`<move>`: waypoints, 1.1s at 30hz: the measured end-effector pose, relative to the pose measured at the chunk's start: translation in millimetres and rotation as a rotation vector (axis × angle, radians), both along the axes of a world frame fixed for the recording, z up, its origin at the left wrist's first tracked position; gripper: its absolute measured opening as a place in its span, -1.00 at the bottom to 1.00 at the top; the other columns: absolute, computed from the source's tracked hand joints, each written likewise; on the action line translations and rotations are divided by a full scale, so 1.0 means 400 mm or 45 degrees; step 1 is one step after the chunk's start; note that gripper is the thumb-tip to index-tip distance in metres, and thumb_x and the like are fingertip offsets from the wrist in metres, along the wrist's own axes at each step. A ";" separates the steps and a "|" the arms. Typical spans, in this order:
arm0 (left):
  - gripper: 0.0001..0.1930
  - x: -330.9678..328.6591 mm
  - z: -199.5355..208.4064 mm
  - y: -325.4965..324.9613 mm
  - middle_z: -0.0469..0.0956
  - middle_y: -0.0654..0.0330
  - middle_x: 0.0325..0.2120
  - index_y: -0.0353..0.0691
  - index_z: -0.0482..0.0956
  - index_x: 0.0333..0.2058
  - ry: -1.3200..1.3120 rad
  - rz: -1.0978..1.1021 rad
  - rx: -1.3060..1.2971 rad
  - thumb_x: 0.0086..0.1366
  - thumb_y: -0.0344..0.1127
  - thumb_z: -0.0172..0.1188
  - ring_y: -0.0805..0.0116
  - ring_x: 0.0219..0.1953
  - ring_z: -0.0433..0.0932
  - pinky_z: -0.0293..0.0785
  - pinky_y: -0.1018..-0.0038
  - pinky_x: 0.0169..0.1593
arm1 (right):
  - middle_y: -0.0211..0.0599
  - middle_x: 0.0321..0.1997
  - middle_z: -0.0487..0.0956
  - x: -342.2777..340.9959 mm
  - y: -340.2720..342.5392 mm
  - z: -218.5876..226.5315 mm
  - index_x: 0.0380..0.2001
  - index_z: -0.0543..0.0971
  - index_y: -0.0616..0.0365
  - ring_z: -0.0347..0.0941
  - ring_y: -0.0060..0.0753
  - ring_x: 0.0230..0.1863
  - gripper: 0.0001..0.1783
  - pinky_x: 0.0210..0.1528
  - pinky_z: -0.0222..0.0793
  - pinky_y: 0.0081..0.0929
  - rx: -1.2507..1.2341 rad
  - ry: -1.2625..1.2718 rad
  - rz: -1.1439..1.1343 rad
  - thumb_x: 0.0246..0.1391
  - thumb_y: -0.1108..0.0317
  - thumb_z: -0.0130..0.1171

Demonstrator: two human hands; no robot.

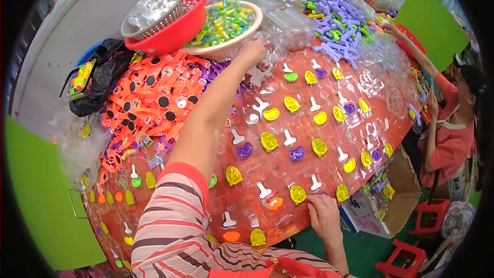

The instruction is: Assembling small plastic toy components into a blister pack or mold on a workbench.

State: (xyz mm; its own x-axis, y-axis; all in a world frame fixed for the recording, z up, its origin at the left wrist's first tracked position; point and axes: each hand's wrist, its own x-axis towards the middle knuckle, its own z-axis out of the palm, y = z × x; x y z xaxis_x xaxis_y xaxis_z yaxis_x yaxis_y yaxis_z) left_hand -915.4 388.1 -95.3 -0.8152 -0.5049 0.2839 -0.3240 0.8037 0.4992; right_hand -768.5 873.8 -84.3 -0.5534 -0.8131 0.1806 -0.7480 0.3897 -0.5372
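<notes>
1. Left hand (253, 53): arm stretched across the table, fingers pointing down at the near edge of a clear plastic pile (280, 36). Partly hidden; cannot tell if they grip anything.
2. Right hand (325, 216): at the near table edge, fingers bent, tips close to a yellow piece (297, 194). Cannot tell if they pinch a tray edge or just rest.
3. Clear trays spread over the red table (383, 107), between and around both hands. Many hold a white handle-shaped piece (315, 182), a yellow piece and a coloured ring or lip shape, e.g. the orange lips (275, 204) left of the right hand.
4. Beside the left hand, to its left: cream tub (218, 50) of green and yellow tubes (229, 20).
5. Next left: red basin (164, 46), grey colander (164, 23) on top with clear plastic in it.
6. Left of the striped sleeve: heap of orange straps (154, 92); black bag (105, 67) behind.
7. Far side, right of the plastic pile: heap of purple pieces (334, 15), some green mixed in.
8. Right, off the table: open cardboard box (406, 190) with coloured bits, red stools (429, 216), co-worker in a red top (453, 144) reaching to the table.
</notes>
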 end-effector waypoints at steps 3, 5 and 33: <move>-0.67 0.033 -0.004 -0.090 0.52 -0.26 -0.25 -0.31 0.50 -0.22 -0.237 0.000 -0.020 0.15 -0.21 -0.05 -0.23 -0.13 0.48 0.36 0.03 -0.03 | -0.20 -0.32 0.52 -0.010 -0.052 0.029 -0.26 0.54 0.18 0.43 -0.13 -0.28 -0.79 -0.18 0.28 -0.32 -0.084 0.018 0.219 -0.04 0.50 0.14; -0.65 0.045 -0.004 -0.089 0.53 -0.18 -0.22 -0.31 0.51 -0.19 -0.325 -0.104 0.040 0.11 -0.22 -0.01 -0.13 -0.16 0.52 0.42 0.12 -0.09 | -0.16 -0.29 0.52 -0.054 -0.127 0.069 -0.24 0.53 0.18 0.42 -0.09 -0.25 -0.78 -0.17 0.30 -0.27 -0.086 -0.001 0.333 -0.03 0.51 0.12; -0.80 0.324 -0.016 0.065 0.56 -0.13 -0.39 -0.26 0.46 -0.27 -0.163 0.100 -0.225 0.15 -0.36 -0.04 -0.14 -0.30 0.56 0.47 0.05 -0.27 | 0.07 -0.44 0.59 -0.454 -0.962 0.048 -0.48 0.63 0.23 0.55 0.00 -0.34 -0.65 -0.25 0.41 -0.17 -0.252 -0.282 0.036 -0.20 0.14 0.11</move>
State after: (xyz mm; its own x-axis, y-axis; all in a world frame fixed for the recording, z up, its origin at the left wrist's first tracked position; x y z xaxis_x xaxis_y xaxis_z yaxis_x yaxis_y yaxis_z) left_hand -785.8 414.0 -101.8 -0.8103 -0.5199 0.2703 -0.4408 0.8448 0.3033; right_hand -950.0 488.9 -65.1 -0.5747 -0.7897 0.2147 -0.6129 0.2415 -0.7524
